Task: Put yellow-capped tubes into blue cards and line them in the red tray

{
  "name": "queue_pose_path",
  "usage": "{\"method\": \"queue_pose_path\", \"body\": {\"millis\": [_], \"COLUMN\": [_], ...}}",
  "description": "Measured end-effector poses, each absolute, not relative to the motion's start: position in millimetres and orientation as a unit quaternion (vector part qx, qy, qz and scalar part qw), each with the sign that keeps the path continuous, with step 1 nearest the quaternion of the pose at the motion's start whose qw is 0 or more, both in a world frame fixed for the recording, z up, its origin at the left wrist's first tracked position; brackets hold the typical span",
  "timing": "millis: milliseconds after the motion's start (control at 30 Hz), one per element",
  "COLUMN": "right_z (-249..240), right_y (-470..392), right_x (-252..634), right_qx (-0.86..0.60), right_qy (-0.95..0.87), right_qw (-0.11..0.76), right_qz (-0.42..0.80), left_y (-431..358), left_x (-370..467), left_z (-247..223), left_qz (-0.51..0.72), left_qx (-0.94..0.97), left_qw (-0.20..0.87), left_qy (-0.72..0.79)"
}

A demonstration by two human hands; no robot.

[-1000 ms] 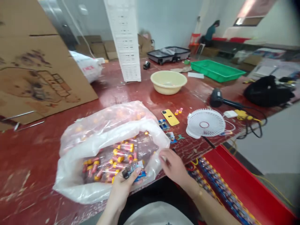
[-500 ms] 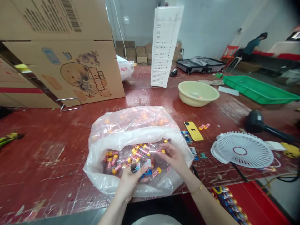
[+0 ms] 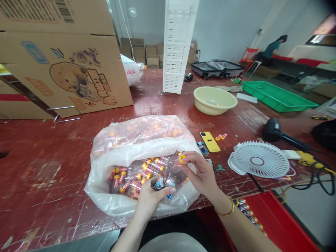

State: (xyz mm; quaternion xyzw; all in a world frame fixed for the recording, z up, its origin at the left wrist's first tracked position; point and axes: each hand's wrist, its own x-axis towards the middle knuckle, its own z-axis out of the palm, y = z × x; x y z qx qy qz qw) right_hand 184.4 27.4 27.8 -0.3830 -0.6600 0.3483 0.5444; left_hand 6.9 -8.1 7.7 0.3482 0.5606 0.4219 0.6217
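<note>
A translucent plastic bag (image 3: pixel 118 147) lies open on the red table, full of small clear tubes with yellow caps (image 3: pixel 146 174). Over the bag's mouth, my left hand (image 3: pixel 151 196) is closed on small blue and black packets (image 3: pixel 158 183). To its right, my right hand (image 3: pixel 201 173) pinches one yellow-capped tube (image 3: pixel 182 160) between thumb and fingers, its cap turned up. What lies under my left palm is hidden.
Right of the bag are a yellow phone (image 3: pixel 210 141), a white fan grille (image 3: pixel 258 160) and a black hairdryer (image 3: pixel 273 129). Behind stand a cream basin (image 3: pixel 215 101), a green tray (image 3: pixel 278 96), a white rack (image 3: pixel 177 52) and a cardboard box (image 3: pixel 65 77). A person is far right.
My right hand has lifted slightly and now holds a tube with its yellow cap upward. My left thumb has shifted over the packets. The camera view has moved a little to the right.
</note>
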Motion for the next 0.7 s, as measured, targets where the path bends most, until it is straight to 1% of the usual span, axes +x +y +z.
{"method": "queue_pose_path", "body": {"millis": [67,200,333,433,500,567,633,700], "right_z": [31,26,19,17,15,11,5,-2], "right_y": [31,38,38,28,17,5,-3,-7], "right_x": [182,180,180,182,182,179,173,168], "right_qx": [-0.382,-0.401,-0.404,-0.379,-0.360,-0.364,-0.393,-0.429], "right_qy": [-0.663,-0.587,-0.525,-0.531,-0.572,-0.616,-0.625,-0.611], "right_qw": [0.524,0.483,0.472,0.430,0.390,0.368,0.378,0.416], "right_qz": [0.373,0.511,0.581,0.624,0.625,0.594,0.558,0.520], "left_y": [-8,-10,-14,-12,-9,-5,-3,-4], "left_x": [7,9,15,21,24,28,30,31], "left_z": [5,0,3,9,11,13,14,15], "left_qz": [0.426,0.432,0.429,0.430,0.429,0.428,0.426,0.423], "left_qx": [0.349,0.346,0.288,0.237,0.204,0.179,0.175,0.183], "left_qw": [0.616,0.616,0.685,0.739,0.756,0.762,0.767,0.769], "left_qy": [0.564,0.560,0.513,0.462,0.450,0.452,0.447,0.443]}}
